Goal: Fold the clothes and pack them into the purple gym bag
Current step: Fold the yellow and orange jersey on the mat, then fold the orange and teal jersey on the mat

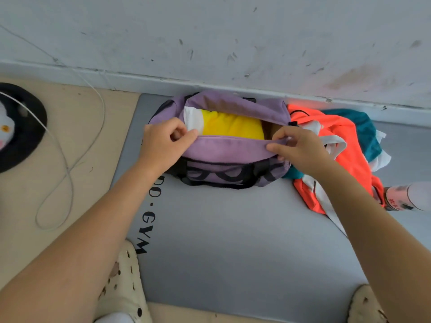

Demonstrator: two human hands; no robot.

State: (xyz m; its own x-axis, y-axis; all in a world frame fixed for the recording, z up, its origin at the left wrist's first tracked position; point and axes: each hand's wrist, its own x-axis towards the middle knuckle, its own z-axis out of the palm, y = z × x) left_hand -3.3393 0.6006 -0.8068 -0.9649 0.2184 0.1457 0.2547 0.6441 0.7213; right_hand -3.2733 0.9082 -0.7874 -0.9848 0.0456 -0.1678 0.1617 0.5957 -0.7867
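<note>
The purple gym bag [229,151] lies on a grey mat against the wall, its top opening unzipped. Inside it sit a yellow garment [232,125] and a white one [193,118]. My left hand [163,142] pinches the near edge of the opening at its left end. At the right end of that same edge, my right hand [296,148] pinches the fabric. A heap of loose clothes lies just right of the bag: an orange garment with white stripes [340,145] over a teal one [363,129].
The grey mat [233,241] bears black lettering along its left side. A white cable [67,169] loops over the beige floor at the left, near a black round object [25,136]. My two cream shoes [126,287] stand at the mat's near edge. The wall runs right behind the bag.
</note>
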